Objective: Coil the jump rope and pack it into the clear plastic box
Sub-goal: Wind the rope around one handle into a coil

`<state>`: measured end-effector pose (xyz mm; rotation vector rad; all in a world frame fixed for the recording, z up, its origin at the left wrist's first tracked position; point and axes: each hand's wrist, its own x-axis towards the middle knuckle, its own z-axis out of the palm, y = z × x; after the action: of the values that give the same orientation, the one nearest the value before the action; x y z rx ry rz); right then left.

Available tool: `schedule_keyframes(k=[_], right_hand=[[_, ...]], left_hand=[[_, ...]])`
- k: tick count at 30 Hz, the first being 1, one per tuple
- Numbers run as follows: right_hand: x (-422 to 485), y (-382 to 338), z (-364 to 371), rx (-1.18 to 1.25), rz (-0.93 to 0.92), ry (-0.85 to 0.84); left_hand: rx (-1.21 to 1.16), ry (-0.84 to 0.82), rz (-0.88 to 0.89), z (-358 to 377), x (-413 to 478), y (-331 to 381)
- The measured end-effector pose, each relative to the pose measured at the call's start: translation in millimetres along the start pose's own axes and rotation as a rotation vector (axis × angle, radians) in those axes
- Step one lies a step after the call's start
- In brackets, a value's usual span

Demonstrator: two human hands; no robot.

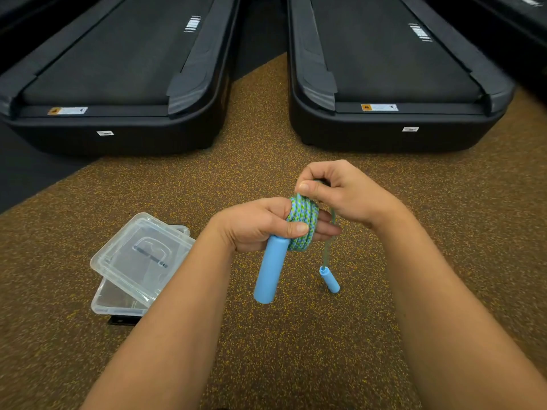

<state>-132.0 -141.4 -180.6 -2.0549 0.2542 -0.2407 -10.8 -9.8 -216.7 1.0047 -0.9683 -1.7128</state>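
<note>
Clutching 1 blue handle (270,270), the left grip (257,226) wears the coiled jump rope (305,220). Right grip (340,193) pinches its loose strand.

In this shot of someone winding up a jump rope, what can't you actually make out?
1. Head view: inside of the clear plastic box, covered by its skewed lid and the left forearm.
2. Head view: the rope inside the right hand, hidden by its curled fingers.
3. Head view: text on the treadmill warning label, too small.
4. Head view: the treadmills' far ends, cut off by the top edge.
</note>
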Motion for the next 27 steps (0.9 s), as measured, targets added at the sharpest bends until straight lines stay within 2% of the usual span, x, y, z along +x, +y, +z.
schedule_keyframes(k=[4, 11, 15, 27], right_hand=[[-1.5, 4.0, 1.6, 0.117, 0.026, 0.009], [-10.0, 24.2, 20.7, 0.488, 0.176, -0.059], [-13.3, 33.9, 37.5, 0.741, 0.332, -0.056], [-11.2, 44.2, 55.8, 0.869, 0.359, -0.146]], left_hand=[[-0.005, -0.032, -0.020, 6.4, 0.4, 0.3], [-0.065, -0.213, 0.065, 15.5, 0.2, 4.6], [-0.117, -0.164, 0.174, 14.6, -0.5, 5.9], [-0.167, 0.005, 0.329, 7.0, -1.6, 9.4]])
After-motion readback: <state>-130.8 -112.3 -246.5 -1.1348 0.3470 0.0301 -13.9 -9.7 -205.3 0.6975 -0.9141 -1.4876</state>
